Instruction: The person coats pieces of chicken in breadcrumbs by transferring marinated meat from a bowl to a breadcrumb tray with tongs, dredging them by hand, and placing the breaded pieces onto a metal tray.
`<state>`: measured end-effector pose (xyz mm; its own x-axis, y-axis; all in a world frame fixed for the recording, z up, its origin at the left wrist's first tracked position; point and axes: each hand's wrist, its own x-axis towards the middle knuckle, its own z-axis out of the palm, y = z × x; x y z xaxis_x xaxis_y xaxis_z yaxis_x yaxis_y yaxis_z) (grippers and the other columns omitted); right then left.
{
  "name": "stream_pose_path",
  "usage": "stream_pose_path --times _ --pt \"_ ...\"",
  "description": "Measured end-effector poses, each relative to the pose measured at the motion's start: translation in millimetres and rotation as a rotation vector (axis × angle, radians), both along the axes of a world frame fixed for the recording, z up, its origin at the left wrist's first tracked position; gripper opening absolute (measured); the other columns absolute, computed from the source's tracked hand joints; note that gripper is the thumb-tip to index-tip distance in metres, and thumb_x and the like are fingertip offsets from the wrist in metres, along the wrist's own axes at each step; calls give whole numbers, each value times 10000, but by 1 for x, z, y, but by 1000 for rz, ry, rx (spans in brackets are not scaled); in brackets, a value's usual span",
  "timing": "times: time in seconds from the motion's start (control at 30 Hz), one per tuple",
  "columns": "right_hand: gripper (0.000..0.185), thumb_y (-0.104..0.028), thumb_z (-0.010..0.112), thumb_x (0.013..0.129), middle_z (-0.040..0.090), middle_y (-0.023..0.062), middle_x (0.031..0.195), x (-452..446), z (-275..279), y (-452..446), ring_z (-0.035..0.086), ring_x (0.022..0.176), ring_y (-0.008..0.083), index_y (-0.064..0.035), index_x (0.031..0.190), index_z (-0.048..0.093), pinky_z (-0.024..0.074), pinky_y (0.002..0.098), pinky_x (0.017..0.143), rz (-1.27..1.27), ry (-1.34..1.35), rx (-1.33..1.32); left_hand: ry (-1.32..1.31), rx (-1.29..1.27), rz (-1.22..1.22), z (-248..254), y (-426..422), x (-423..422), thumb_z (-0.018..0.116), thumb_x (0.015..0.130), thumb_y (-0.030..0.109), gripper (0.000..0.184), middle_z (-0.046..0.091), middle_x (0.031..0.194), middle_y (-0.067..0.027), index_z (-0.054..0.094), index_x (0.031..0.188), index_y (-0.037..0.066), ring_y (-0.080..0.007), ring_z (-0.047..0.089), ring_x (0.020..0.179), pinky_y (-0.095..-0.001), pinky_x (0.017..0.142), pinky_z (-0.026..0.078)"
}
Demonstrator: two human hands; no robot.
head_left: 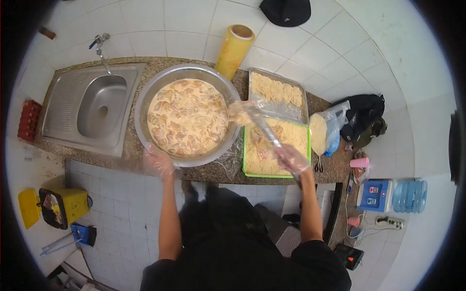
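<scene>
My left hand (158,161), in a clear plastic glove, touches the lower left rim of a large metal bowl (141,121); its fingers are partly blurred. Inside the bowl are meat pieces (187,116) in a pale creamy liquid. My gloved right hand (292,160) is closed on the handle of a metal utensil (264,127). The far end of the utensil, smeared by motion, holds coated food (240,112) between the bowl and a green-rimmed tray (244,160). Pale crumbs (291,145) fill that tray, with some meat pieces lying on them.
Behind the green tray stands a metal tray (306,104) with flat breaded pieces. A yellow roll (234,51) stands by the wall. The sink (104,106) is at left; plastic bags (335,119), scissors (319,166) and a pink cup (359,162) lie right. A yellow bin (73,206) stands below.
</scene>
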<state>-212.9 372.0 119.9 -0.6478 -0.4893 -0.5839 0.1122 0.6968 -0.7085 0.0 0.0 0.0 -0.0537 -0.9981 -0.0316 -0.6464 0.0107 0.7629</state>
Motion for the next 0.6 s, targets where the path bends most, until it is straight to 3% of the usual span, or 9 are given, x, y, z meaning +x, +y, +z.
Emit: stream_pose_path --times 0.03,0.1,0.2,0.3,0.33,0.43,0.57,0.6 --pt "580 -653 519 988 514 -20 643 4 15 16 508 530 132 -83 947 619 420 284 459 20 38 67 26 -13 8 7 -3 5 418 1079 392 507 698 1038 -271 650 1128 -56 -419 676 961 -502 859 481" --pt "556 -594 519 1010 531 17 655 -13 55 68 500 551 136 -53 950 626 453 308 511 -44 187 253 119 17 16 -6 21 -22 413 1083 367 497 697 1020 -274 653 1103 -68 -425 675 951 -501 851 483" --pt "430 -465 561 1034 568 31 608 1 67 96 543 489 184 -59 894 586 446 341 482 -51 435 351 116 -18 1 -3 9 -11 412 1085 346 490 697 1010 -275 654 1093 -79 -429 673 940 -494 845 486" --pt "433 -436 570 1016 677 183 730 10 62 116 673 693 382 -8 988 627 524 485 660 144 907 675 70 -41 -3 -2 9 -10 415 1084 341 492 701 992 -270 658 1080 -87 -428 673 923 -492 838 489" --pt "461 -424 588 990 693 293 890 20 85 82 666 923 488 19 1107 636 505 566 813 49 677 838 83 -53 -10 -4 8 -10 417 1084 342 495 702 985 -268 659 1075 -90 -426 673 917 -491 835 491" --pt "508 -434 598 980 698 312 939 22 71 84 678 961 474 26 1195 616 513 557 834 174 632 887 74 -91 -34 -10 6 -9 419 1082 343 503 704 973 -269 665 1060 -95 -426 674 906 -492 826 494" --pt "576 -466 597 978 695 323 940 21 71 68 676 963 482 45 1243 583 524 546 819 51 677 743 72 -57 -16 0 8 -11 418 1081 341 507 703 980 -278 668 1050 -98 -430 674 901 -502 817 493" --pt "574 -473 587 984 693 324 934 21 77 55 677 955 483 47 1226 585 523 546 818 55 653 718 193 0 -8 -10 8 -13 422 1078 339 498 702 974 -277 669 1047 -93 -430 674 896 -506 813 491"
